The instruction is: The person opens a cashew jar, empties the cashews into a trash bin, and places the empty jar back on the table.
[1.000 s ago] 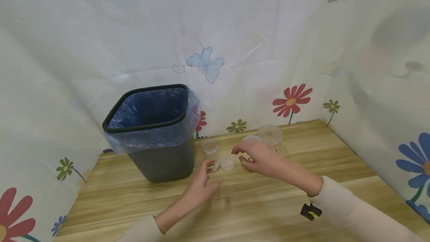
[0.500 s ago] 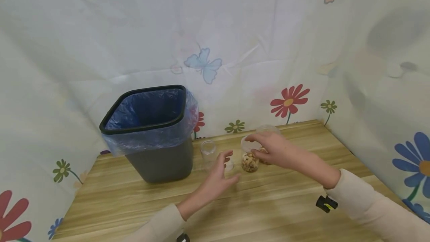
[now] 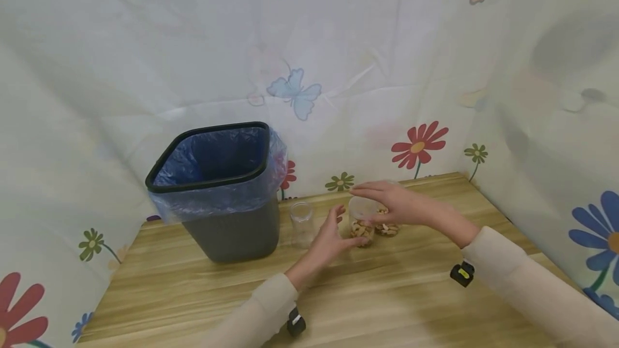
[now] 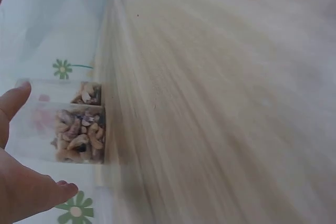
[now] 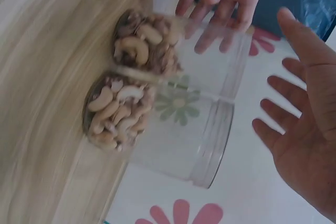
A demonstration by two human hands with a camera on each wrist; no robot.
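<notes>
Two clear jars part filled with cashews stand upright side by side. The left cashew jar [image 3: 361, 232] is nearest my left hand [image 3: 330, 236], whose fingers and thumb are spread at its side. In the right wrist view, left fingertips overlap this jar's upper wall. My right hand [image 3: 403, 205] hovers at the tops of both jars with extended fingers and covers part of the right cashew jar [image 3: 388, 230]. That jar is the closer one in the right wrist view, where a gap shows between its rim and my right fingers [image 5: 286, 98]. Neither hand grips anything.
A jar without nuts [image 3: 302, 227] stands left of my left hand. Beyond it is a grey bin [image 3: 232, 232] with a blue liner. The wooden table [image 3: 387, 294] meets a flower-print cloth wall [image 3: 338, 138] right behind the jars.
My left hand has moved right, from near the nutless jar to the left cashew jar. My right hand has shifted right and its fingers have straightened. The small lid is now hidden.
</notes>
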